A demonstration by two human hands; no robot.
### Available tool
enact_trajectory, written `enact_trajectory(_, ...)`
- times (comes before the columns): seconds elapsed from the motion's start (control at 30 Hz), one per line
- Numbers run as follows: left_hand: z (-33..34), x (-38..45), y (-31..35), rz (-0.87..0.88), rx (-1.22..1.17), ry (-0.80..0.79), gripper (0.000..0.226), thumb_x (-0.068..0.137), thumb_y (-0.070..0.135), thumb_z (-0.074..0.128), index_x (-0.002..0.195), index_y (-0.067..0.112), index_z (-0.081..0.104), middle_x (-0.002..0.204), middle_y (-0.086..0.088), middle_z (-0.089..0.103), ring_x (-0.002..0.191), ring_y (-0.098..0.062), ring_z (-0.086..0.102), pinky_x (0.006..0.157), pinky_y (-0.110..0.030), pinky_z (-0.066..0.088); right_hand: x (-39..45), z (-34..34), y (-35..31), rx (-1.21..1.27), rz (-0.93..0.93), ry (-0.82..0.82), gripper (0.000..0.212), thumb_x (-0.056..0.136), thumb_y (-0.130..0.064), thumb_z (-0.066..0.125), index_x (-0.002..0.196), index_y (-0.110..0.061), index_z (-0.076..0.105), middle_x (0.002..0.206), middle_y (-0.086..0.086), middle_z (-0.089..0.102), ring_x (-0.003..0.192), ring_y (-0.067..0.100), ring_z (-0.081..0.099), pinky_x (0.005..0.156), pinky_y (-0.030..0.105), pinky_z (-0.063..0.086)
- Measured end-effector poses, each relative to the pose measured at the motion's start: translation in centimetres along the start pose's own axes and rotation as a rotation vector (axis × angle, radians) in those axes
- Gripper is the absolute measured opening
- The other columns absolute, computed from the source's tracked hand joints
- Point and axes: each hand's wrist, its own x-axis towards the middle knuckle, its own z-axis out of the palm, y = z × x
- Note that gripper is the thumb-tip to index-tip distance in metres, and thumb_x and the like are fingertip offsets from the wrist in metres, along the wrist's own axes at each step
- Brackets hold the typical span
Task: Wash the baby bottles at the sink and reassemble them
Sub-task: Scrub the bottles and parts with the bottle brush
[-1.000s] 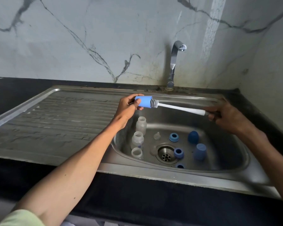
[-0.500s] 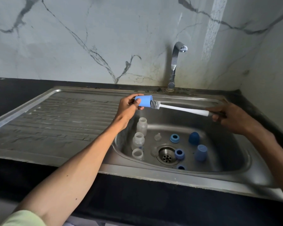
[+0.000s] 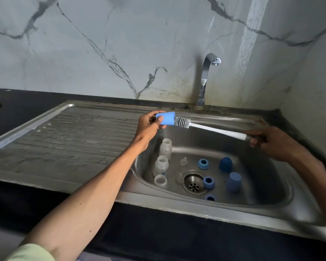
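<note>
My left hand (image 3: 149, 126) grips a light blue bottle cap (image 3: 167, 118) on its side above the sink basin (image 3: 262, 202). My right hand (image 3: 271, 142) holds the dark grip of a white bottle brush (image 3: 213, 129), whose bristle head sits partly inside the cap's mouth. Down in the basin stand three clear bottles (image 3: 161, 164) at the left. Two clear teats (image 3: 183, 161) lie near the drain (image 3: 194, 183). Three blue collar rings (image 3: 203, 163) and two more blue caps (image 3: 225, 164) lie to the right.
A chrome tap (image 3: 205, 80) rises behind the basin, with no water running. The ribbed steel draining board (image 3: 64, 144) stretches to the left. Black counter (image 3: 17, 108) surrounds the sink, and a marble wall closes in at the back and right.
The brush has slid outward to the right, so more of its bristle head shows outside the blue cap. Both hands stay in about the same place.
</note>
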Motion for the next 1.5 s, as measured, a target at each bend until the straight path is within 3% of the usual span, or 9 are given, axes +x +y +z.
enact_trajectory(0.27, 0.5, 0.2, 0.0, -0.078, 0.006, 0.044, 0.022, 0.090, 0.000, 0.070, 0.111, 0.002, 0.068, 0.102, -0.013, 0.073, 0.081, -0.018, 0.070, 0.087, -0.038, 0.059, 0.1, 0.0, -0.1, 0.061, 0.047, 0.119, 0.037, 0.095, -0.010, 0.058, 0.131, -0.017, 0.060, 0.122, 0.009, 0.061, 0.108, 0.027, 0.057, 0.084, 0.032, 0.041)
enact_trajectory(0.53, 0.9, -0.1, 0.8, -0.032, -0.022, -0.044, 0.015, 0.086, 0.011, 0.074, 0.093, 0.024, 0.076, 0.095, -0.006, 0.074, 0.082, -0.019, 0.065, 0.085, -0.039, 0.055, 0.6, 1.4, -0.7, 0.060, -0.018, 0.174, 0.035, 0.093, -0.008, 0.061, 0.128, -0.012, 0.064, 0.124, 0.015, 0.064, 0.112, 0.030, 0.059, 0.088, 0.029, 0.040)
enact_trajectory(0.7, 1.1, -0.2, 1.0, -0.072, -0.193, -0.101, 0.023, 0.096, 0.002, 0.061, 0.117, 0.003, 0.070, 0.110, -0.011, 0.069, 0.102, -0.016, 0.063, 0.090, -0.031, 0.055, 0.0, 1.0, -0.9, 0.042, -0.050, 0.181, 0.031, 0.092, -0.007, 0.061, 0.121, -0.015, 0.067, 0.110, 0.012, 0.067, 0.097, 0.027, 0.060, 0.076, 0.030, 0.041)
enact_trajectory(0.77, 1.6, -0.4, 1.2, -0.084, -0.192, -0.125, 0.032, 0.096, -0.002, 0.060, 0.127, -0.006, 0.061, 0.119, -0.017, 0.067, 0.107, -0.019, 0.064, 0.088, -0.031, 0.058, 0.3, 2.2, -1.3, 0.021, -0.098, 0.184, 0.030, 0.092, -0.008, 0.062, 0.120, -0.017, 0.067, 0.111, 0.011, 0.066, 0.103, 0.029, 0.061, 0.084, 0.037, 0.047)
enact_trajectory(0.87, 1.2, 0.0, 1.6, -0.104, -0.277, -0.111, 0.039, 0.095, -0.004, 0.059, 0.134, -0.004, 0.057, 0.125, -0.018, 0.064, 0.107, -0.021, 0.065, 0.088, -0.033, 0.059, 0.2, 1.4, -1.2, 0.079, -0.059, 0.164, 0.033, 0.093, -0.008, 0.061, 0.124, -0.015, 0.066, 0.111, 0.013, 0.067, 0.099, 0.033, 0.062, 0.081, 0.041, 0.048)
enact_trajectory(0.97, 0.9, 0.2, 1.7, -0.158, -0.361, -0.139, 0.041, 0.096, -0.007, 0.055, 0.136, 0.001, 0.055, 0.123, -0.015, 0.062, 0.110, -0.024, 0.063, 0.088, -0.033, 0.059, 0.2, 1.0, -0.6, 0.113, -0.018, 0.177, 0.033, 0.093, -0.007, 0.060, 0.125, -0.013, 0.066, 0.114, 0.012, 0.066, 0.103, 0.031, 0.061, 0.081, 0.034, 0.043)
enact_trajectory(1.1, 1.5, -0.2, 1.7, -0.205, -0.419, -0.223, 0.042, 0.097, -0.011, 0.048, 0.139, -0.004, 0.049, 0.124, -0.016, 0.061, 0.115, -0.026, 0.061, 0.092, -0.036, 0.056, 0.5, 2.7, -1.0, 0.055, -0.032, 0.160, 0.030, 0.093, -0.018, 0.061, 0.123, -0.020, 0.065, 0.118, 0.009, 0.065, 0.108, 0.028, 0.058, 0.095, 0.044, 0.047)
enact_trajectory(1.3, 0.0, 0.6, 2.5, -0.169, -0.539, -0.110, 0.035, 0.097, -0.012, 0.047, 0.125, 0.006, 0.058, 0.113, -0.015, 0.066, 0.101, -0.019, 0.065, 0.086, -0.029, 0.056, 0.2, 0.8, -0.3, 0.084, -0.051, 0.118, 0.030, 0.091, -0.008, 0.064, 0.120, -0.013, 0.068, 0.109, 0.013, 0.069, 0.099, 0.029, 0.061, 0.087, 0.037, 0.045)
enact_trajectory(1.5, 2.1, -0.5, 2.2, -0.156, -0.481, -0.205, 0.037, 0.095, -0.016, 0.047, 0.127, 0.002, 0.052, 0.118, -0.016, 0.064, 0.109, -0.022, 0.063, 0.095, -0.037, 0.052, 0.9, 3.2, -1.6, 0.085, -0.074, 0.136, 0.021, 0.094, -0.019, 0.060, 0.114, -0.021, 0.067, 0.104, 0.007, 0.067, 0.094, 0.023, 0.061, 0.081, 0.036, 0.048)
